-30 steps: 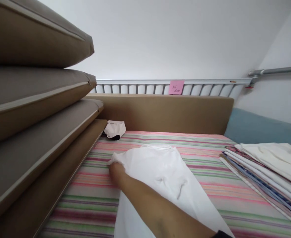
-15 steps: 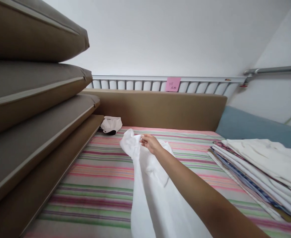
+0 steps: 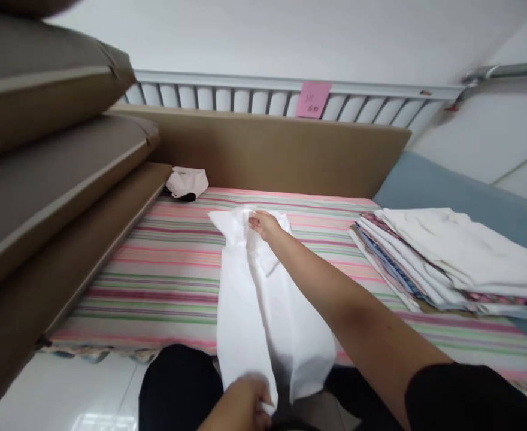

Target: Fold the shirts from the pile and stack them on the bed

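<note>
A white shirt (image 3: 241, 299) lies lengthwise on the striped bedding, its lower end hanging past the near edge. My right hand (image 3: 264, 225) is closed at the shirt's far end, fingertips pinching the bunched cloth there. At the bottom hem my left hand (image 3: 248, 400) grips the near left corner of the shirt; it is slightly blurred. A fold runs down the shirt between its left and right sides. To the right is a stack of folded clothes (image 3: 452, 251), with a white piece on top.
Thick brown cushions (image 3: 66, 161) are piled high along the left. A pale cap (image 3: 188, 182) sits beside them at the back. Behind stands a brown padded panel (image 3: 263, 149) before a white radiator (image 3: 205, 97) with a pink note (image 3: 314, 99). Striped bedding (image 3: 156, 281) covers the surface.
My left hand has come into view at the shirt's near hem. The shirt now lies flatter, with its lower end showing. The view has tilted downward, so my legs and the floor appear.
</note>
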The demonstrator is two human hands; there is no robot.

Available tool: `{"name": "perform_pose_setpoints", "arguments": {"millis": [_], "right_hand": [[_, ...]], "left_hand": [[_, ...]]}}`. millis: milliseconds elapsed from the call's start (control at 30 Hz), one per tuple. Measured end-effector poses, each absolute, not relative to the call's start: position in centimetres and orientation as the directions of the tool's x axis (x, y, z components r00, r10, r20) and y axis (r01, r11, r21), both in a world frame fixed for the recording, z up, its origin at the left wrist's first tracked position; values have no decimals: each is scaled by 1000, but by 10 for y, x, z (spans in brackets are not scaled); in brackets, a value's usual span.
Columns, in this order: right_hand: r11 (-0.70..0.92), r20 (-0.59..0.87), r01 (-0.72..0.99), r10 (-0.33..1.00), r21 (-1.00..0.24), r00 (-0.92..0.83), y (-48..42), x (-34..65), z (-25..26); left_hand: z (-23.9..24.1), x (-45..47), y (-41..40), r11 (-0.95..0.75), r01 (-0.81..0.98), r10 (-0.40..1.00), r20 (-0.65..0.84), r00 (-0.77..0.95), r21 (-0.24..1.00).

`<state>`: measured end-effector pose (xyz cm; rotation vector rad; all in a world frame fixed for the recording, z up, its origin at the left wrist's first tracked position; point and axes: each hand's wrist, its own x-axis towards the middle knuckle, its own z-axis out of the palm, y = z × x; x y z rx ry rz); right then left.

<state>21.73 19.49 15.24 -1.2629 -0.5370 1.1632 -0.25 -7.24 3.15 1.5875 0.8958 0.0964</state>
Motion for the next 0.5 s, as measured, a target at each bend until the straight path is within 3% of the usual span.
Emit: {"name": "perform_pose_setpoints", "arguments": {"millis": [167, 333, 500], "right_hand": [[-98, -225, -352, 913, -931, 341, 190, 217, 160], [-73, -187, -324, 924, -943, 334, 180, 231, 170], [-86, -173, -245, 917, -966, 359, 176, 246, 171]], "left_hand": [[24, 7, -77, 113, 587, 649, -507, 568, 802], [21, 19, -72, 32, 540, 649, -428, 629, 841], [9, 23, -64, 50, 543, 545, -478, 689, 838]]}}
